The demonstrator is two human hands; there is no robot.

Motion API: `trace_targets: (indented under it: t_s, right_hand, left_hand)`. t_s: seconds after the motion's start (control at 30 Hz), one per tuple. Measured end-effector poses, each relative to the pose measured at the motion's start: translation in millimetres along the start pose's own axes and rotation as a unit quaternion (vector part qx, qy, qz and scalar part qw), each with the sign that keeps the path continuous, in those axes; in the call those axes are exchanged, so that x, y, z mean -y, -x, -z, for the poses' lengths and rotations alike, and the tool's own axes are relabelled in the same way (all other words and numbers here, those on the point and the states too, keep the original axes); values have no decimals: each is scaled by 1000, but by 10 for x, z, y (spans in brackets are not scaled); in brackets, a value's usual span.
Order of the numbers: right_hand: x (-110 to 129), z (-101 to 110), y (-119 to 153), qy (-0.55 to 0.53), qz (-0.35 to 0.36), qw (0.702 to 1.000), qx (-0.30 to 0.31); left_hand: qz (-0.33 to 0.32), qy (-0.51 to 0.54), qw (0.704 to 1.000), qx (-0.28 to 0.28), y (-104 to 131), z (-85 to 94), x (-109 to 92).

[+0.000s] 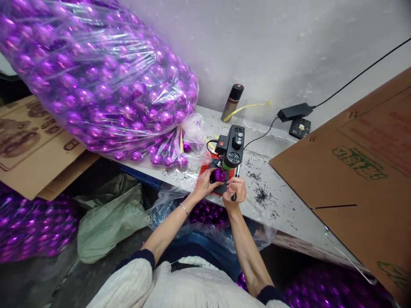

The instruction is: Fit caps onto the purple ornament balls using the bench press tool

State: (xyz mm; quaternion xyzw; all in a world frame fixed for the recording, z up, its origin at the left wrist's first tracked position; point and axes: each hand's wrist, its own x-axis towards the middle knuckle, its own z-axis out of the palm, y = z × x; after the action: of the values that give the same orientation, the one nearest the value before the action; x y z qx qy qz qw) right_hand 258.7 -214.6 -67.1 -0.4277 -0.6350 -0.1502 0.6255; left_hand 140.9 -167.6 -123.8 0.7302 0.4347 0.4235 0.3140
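A small black bench machine (235,147) with a lever stands on a red mat (199,184) on the white table. Under its head sits a shiny purple ball (220,174). My left hand (207,184) has its fingers and thumb round the left and front of this ball. My right hand (235,190) is closed round the machine's lever handle (234,196), to the right of the ball. Below the table edge, between my forearms, more purple balls (208,212) lie in clear plastic.
A huge clear bag of purple balls (122,90) leans at the left. Behind the machine stands a spray can (232,102). A black power adapter (294,112) and cable are right of it. Cardboard (359,158) bounds the right; black scraps (261,196) litter the table.
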Motion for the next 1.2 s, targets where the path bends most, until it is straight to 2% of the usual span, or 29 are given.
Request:
trace_targets:
  t_s: [0.07, 0.13, 0.23, 0.33, 0.43, 0.57, 0.63, 0.67, 0.7, 0.77, 0.8, 0.87, 0.9, 0.97, 1.03, 1.1, 1.2]
  right_hand:
    - [-3, -5, 10, 3, 26, 1000, 7]
    - [22, 1, -29, 2, 21, 1000, 2]
    - [134, 48, -234, -3, -57, 998, -9]
    - [279, 124, -531, -13, -135, 991, 19]
    - [356, 174, -700, -14, -161, 986, 38]
    - [333, 166, -617, -20, -130, 991, 36]
    - [312, 154, -536, -16, -116, 992, 36]
    - [306, 151, -505, -14, -113, 993, 36]
    - [304, 150, -484, -12, -110, 993, 37]
    - [308, 154, -466, -11, -109, 993, 39]
    - [312, 157, -466, -12, -109, 993, 41]
    - [318, 162, -471, -13, -109, 993, 42]
    - [318, 162, -473, -14, -109, 993, 41]
    - [313, 160, -470, -16, -107, 993, 38]
    - [302, 153, -459, -18, -104, 994, 38]
    - [293, 144, -446, -21, -102, 994, 39]
    - [290, 133, -434, -26, -98, 994, 34]
  left_hand:
    - [0, 1, 1000, 1, -9, -2, 2]
    - [2, 4, 1000, 3, -27, -14, 4]
    - [7, 8, 1000, -2, -56, -32, -2]
    - [-12, -4, 1000, -25, 17, -9, -26]
    - [-84, -56, 995, -21, 319, 67, -47]
    - [-177, -175, 964, 89, 889, 174, -51]
    - [-196, -212, 949, 127, 1003, 238, -53]
    - [-200, -216, 946, 132, 971, 285, -52]
    - [-199, -212, 949, 123, 874, 346, -46]
    - [-169, -200, 963, 57, 508, 518, -14]
    - [-137, -202, 970, 1, 262, 624, 16]
    - [-34, -231, 966, -109, -266, 848, 103]
    - [15, -254, 959, -121, -514, 952, 156]
    - [73, -295, 949, -77, -915, 1113, 266]
    - [87, -318, 944, -7, -1159, 1190, 360]
    - [88, -325, 941, 31, -1275, 1195, 424]
    - [100, -331, 938, 33, -1338, 1147, 459]
